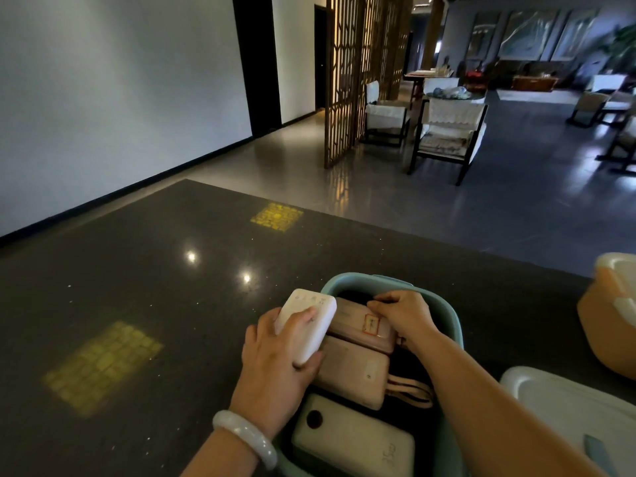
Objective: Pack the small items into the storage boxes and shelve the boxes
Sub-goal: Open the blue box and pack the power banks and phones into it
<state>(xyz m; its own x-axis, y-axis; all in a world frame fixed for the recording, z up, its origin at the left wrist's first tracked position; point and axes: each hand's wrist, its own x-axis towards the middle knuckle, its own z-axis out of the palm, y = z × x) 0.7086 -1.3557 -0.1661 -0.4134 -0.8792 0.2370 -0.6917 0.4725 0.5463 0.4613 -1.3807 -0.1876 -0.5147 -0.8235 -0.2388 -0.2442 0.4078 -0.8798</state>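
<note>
The teal storage box (444,315) stands on the dark speckled counter (137,304), at the near edge, a little right of the middle; its lid is off and several items lie inside. The left hand (275,359) grips a white power bank (307,323) from below and from the side, the thumb lying across its top face and the fingers curled under its near end; the power bank is tilted and is held over the left rim of the box. The right hand (402,315) reaches into the far part of the box, its fingers curled down on the far end of a pink pouch (361,325) that has a small red label; whether it pinches the pouch or only presses on it, I cannot tell. Nearer lies a second pink case (354,373) with a strap at its right, touching the first; nearest is a cream power bank (354,445) with a dark round spot. A pale bangle (246,435) sits on the left wrist. At the right edge stand an orange box (609,325) with a white lid, and nearer, a white lid (568,404).
</note>
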